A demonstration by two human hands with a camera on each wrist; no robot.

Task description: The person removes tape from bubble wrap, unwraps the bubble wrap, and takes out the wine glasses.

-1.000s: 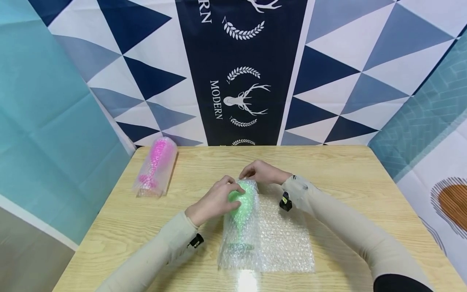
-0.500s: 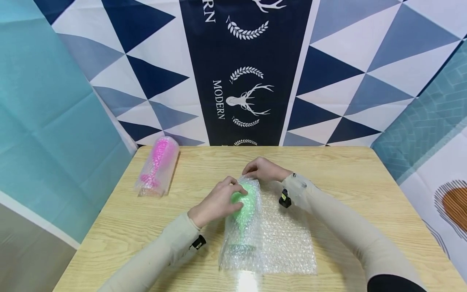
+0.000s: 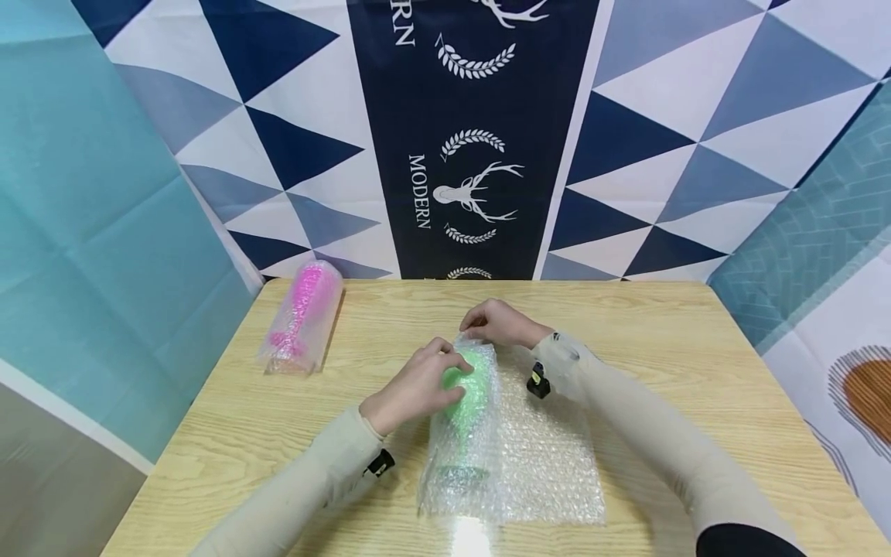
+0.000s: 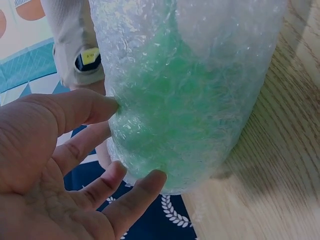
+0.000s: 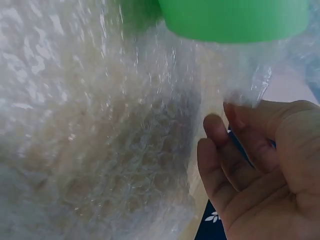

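A green goblet [image 3: 468, 402] lies on the table inside a layer of bubble wrap [image 3: 546, 464], its bowl at the far end and its foot toward me. The rest of the wrap spreads flat to its right. My left hand [image 3: 418, 384] holds the wrapped bowl from the left; in the left wrist view its thumb and fingertips touch the wrap. My right hand [image 3: 503, 323] is at the far end of the goblet. There, in the right wrist view, the thumb and index finger pinch the edge of the wrap beside the goblet's bare green rim [image 5: 235, 25].
A pink goblet [image 3: 301, 313], rolled in bubble wrap, lies at the back left corner of the wooden table [image 3: 626, 340]. Patterned cloth [image 3: 473, 100] hangs behind the table's far edge. Blue-green sheets [image 3: 118, 232] hang at the left side.
The wrap's far edge is drawn up a little toward my right hand, which has shifted slightly. My left hand keeps its place on the goblet. The head view has turned slightly left.
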